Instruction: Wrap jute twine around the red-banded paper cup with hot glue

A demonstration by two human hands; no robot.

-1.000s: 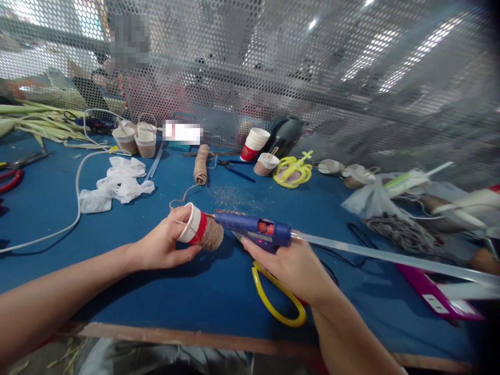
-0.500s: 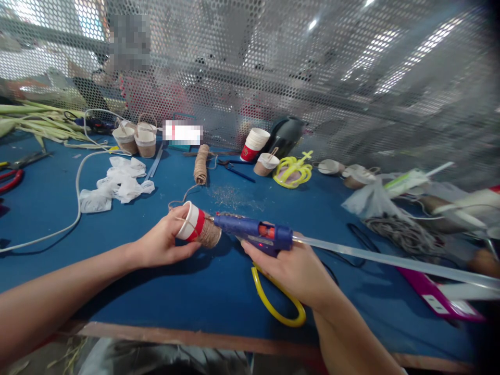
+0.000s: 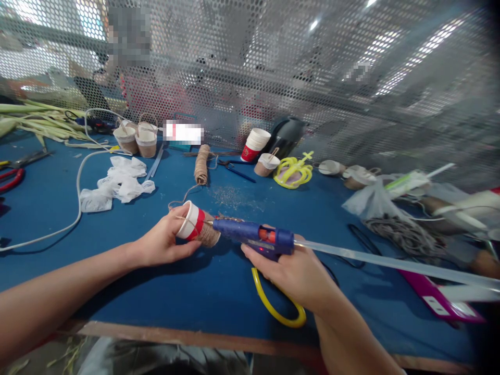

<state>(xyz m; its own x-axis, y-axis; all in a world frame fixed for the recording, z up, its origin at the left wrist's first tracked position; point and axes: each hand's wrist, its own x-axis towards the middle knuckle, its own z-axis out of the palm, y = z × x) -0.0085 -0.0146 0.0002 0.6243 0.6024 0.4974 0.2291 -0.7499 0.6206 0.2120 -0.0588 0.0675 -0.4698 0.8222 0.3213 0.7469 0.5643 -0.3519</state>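
Observation:
My left hand [image 3: 172,237] is closed on a paper cup [image 3: 191,224], white at the rim with a red band, its lower part wound with twine [image 3: 210,234]. The cup lies tilted, its mouth toward the left. A strand of twine runs from it to a twine roll [image 3: 201,164] behind. My right hand [image 3: 289,271] grips a blue glue gun [image 3: 250,232] with a long clear glue stick [image 3: 367,258] in its rear. The gun's nozzle is at the cup's wrapped side; whether it touches I cannot tell. Below the right hand shows a yellow scissor-like handle loop [image 3: 279,310].
Behind stand twine-wrapped cups [image 3: 146,140], stacked paper cups [image 3: 255,143], pliers [image 3: 238,169] and a yellow crown-shaped piece [image 3: 292,172]. White crumpled cloth [image 3: 121,182] and a white cable [image 3: 80,192] lie left, red-handled scissors [image 3: 13,179] farther. Plastic bags [image 3: 371,200] crowd the right. A perforated metal screen [image 3: 234,73] closes the back.
The glue gun's nozzle has shifted slightly down and left across the cup's side, near the red band. The cup and my left hand stay almost still.

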